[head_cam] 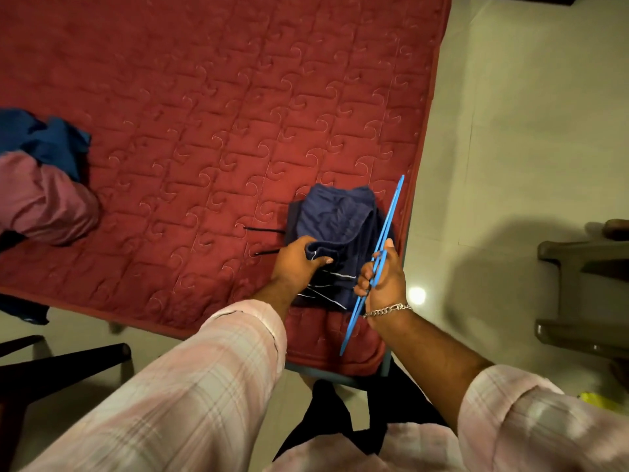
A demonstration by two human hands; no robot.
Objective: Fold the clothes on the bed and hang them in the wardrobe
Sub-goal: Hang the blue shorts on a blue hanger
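The folded navy shorts (335, 233) lie near the corner of the bed (204, 114), on its red quilted cover with a stitched swirl pattern. The left hand (299, 262) grips their near edge, fingers curled round the soft cloth. Just beside them, the right hand (384, 279) grips a thin blue plastic hanger (372, 267), seen edge-on and tilted. Pink (44, 199) and blue clothes (47, 141) lie crumpled at the bed's left side.

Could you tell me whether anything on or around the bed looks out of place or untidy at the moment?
Yes. A blue garment and a pink garment lie crumpled, unfolded, at the bed's left edge, and dark blue cloth hangs off its near edge. The navy shorts look folded, drawstrings trailing.
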